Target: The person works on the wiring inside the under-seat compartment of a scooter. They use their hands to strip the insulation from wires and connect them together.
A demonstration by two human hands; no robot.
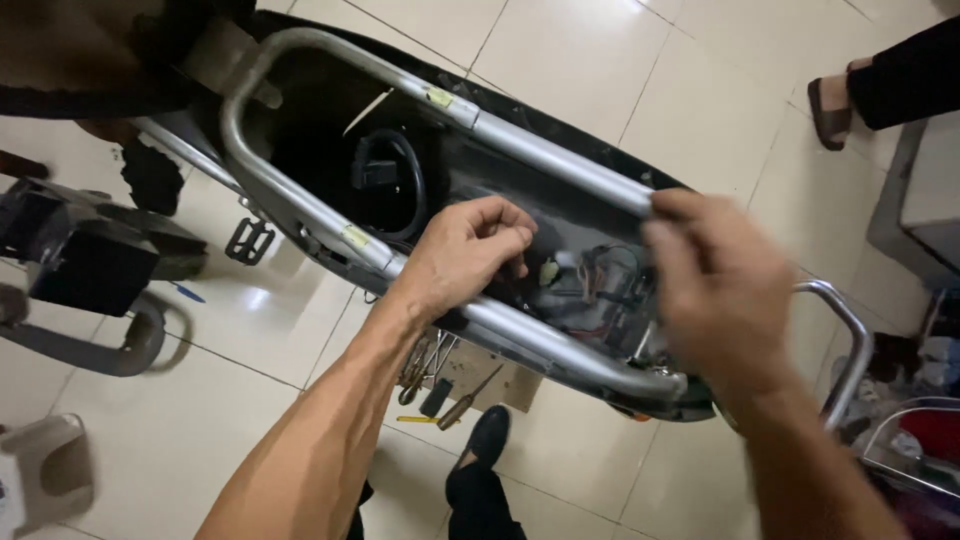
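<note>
A stripped scooter frame (560,170) of grey metal tubes lies over a black under-seat tub. Inside the tub sit a white connector (548,270), red and dark wires (600,285) and a round black opening (388,185). My left hand (465,250) reaches over the near tube, its fingers curled together above the wiring; I cannot tell if they pinch a wire. My right hand (715,285) is blurred, fingers loosely bent, hovering over the tub's right end near the wires and the far tube. It holds nothing that I can see.
Screwdrivers and pliers (440,385) lie on cardboard on the white tiled floor below the frame. A black scooter part (85,250) and a pedal (250,240) lie at left. Another person's sandalled foot (830,110) stands at top right. My shoe (488,435) is at the bottom.
</note>
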